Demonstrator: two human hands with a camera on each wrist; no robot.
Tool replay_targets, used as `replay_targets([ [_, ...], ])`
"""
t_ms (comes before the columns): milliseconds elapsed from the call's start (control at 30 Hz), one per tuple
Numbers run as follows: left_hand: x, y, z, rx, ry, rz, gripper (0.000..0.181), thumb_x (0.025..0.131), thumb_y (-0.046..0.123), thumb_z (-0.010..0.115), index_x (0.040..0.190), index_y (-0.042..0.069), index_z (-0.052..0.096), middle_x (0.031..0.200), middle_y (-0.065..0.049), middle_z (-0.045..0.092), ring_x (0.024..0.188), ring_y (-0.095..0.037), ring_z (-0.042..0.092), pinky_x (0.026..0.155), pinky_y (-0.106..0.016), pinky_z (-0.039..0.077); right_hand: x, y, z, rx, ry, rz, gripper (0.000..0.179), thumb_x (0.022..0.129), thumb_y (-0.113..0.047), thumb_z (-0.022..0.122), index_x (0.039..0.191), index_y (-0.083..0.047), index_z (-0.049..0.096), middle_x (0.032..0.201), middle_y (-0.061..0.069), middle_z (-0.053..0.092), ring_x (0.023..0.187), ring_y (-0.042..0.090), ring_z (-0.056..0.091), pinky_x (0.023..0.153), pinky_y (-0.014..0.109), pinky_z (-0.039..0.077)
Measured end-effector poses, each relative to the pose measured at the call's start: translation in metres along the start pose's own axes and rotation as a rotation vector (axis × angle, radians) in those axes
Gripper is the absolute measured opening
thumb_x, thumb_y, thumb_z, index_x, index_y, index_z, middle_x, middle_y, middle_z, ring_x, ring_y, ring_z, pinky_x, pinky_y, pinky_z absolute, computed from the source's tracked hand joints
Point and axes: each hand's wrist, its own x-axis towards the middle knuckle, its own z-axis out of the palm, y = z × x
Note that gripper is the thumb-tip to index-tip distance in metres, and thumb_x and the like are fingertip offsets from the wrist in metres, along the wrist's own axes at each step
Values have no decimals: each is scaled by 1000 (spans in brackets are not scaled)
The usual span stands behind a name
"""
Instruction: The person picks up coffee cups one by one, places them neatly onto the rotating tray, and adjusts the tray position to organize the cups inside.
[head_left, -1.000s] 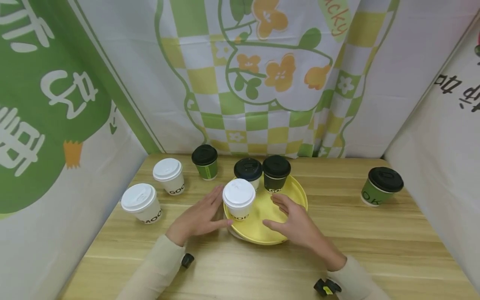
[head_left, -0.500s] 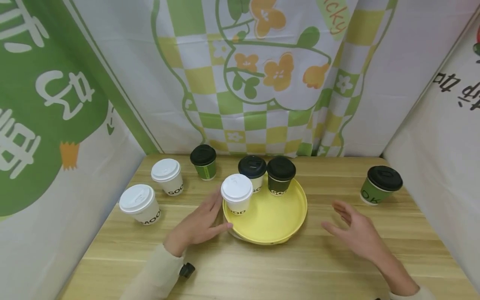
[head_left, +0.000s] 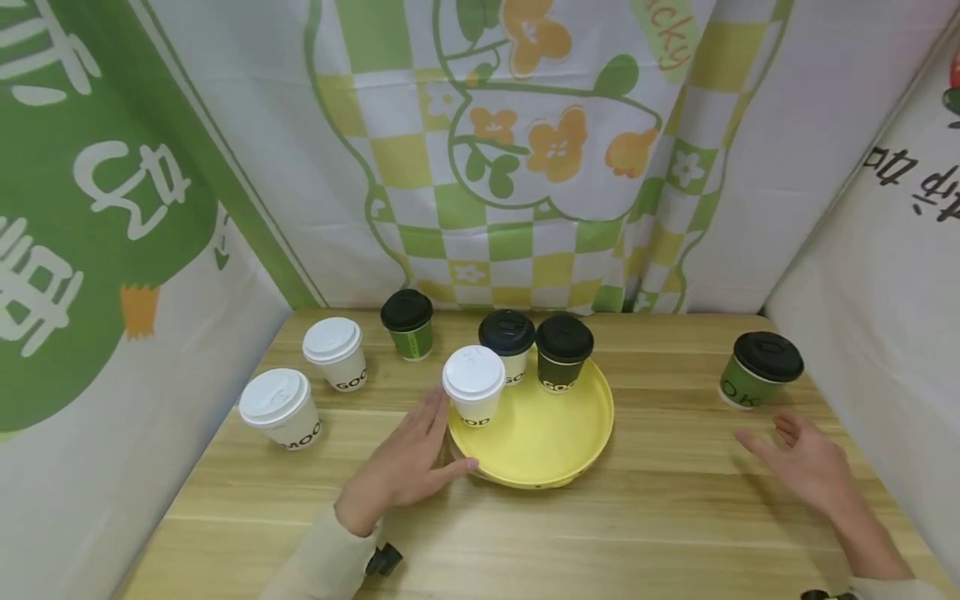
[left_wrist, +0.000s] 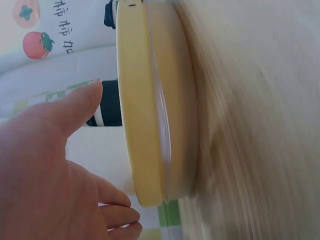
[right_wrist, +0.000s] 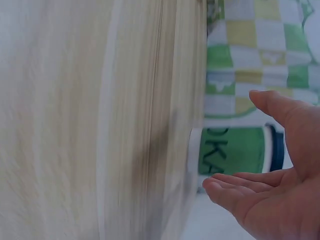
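Note:
My left hand (head_left: 408, 458) lies along the left side of a round yellow tray (head_left: 540, 442), fingers extended and thumb by the rim; whether it touches is unclear. Just beyond those fingers, a white-lidded paper coffee cup (head_left: 474, 387) stands on the tray. Behind it stand a white cup with a black lid (head_left: 507, 333) and a dark cup (head_left: 562, 354), also black-lidded. Far to the right, my right hand (head_left: 810, 467) hovers before a green "OK" paper cup (head_left: 759, 371). The right wrist view has its thumb and fingers spread apart, holding nothing, with the green cup (right_wrist: 232, 150) beyond.
Left of the tray stand two white-lidded cups, one nearer (head_left: 281, 408) and one farther (head_left: 335, 354). A green cup (head_left: 407, 325) with a black lid is near the back edge. In the left wrist view, the tray sits on a beige round base (left_wrist: 175, 110). Printed curtains (head_left: 555, 167) enclose the wooden table.
My right hand has moved from above the tray rightward to near the green "OK" cup. The cups on the tray shifted slightly. My left hand has stayed beside the tray.

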Motion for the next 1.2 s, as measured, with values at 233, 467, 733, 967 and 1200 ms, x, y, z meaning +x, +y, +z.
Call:
replay_targets([
  [233,1,3,3,3,-16,-29,107,103,64,55,166,-6,7,175,-28,7,165,-42,13,135,-56,19,20,15,-8,69,-16,39,114,104,-64,51,157,25,2,154,55,21,140,71,32,113,76,37],
  [467,8,-4,6,0,-17,-12,106,103,65,53,167,-4,3,176,-26,3,165,-41,12,135,-55,18,36,19,-3,68,20,21,110,104,-62,52,160,19,5,156,53,22,140,71,32,110,79,37],
  [733,19,-10,-1,-9,2,9,105,104,63,55,167,-3,4,176,-24,2,165,-41,12,134,-57,21,48,18,5,46,115,-74,88,103,-55,60,148,18,40,142,47,51,126,65,54,96,74,48],
  [967,14,-8,-3,-14,-18,-13,108,102,65,55,168,-1,0,176,-24,1,165,-42,11,134,-56,18,57,17,12,94,185,-49,82,101,-55,64,142,15,47,137,45,56,121,61,58,91,69,52],
  [1200,9,-5,3,-12,-1,-29,110,101,65,58,167,-5,4,175,-28,5,165,-43,12,134,-56,19,68,11,21,134,316,19,80,97,-53,70,139,13,49,129,42,60,114,57,61,89,64,51],
])
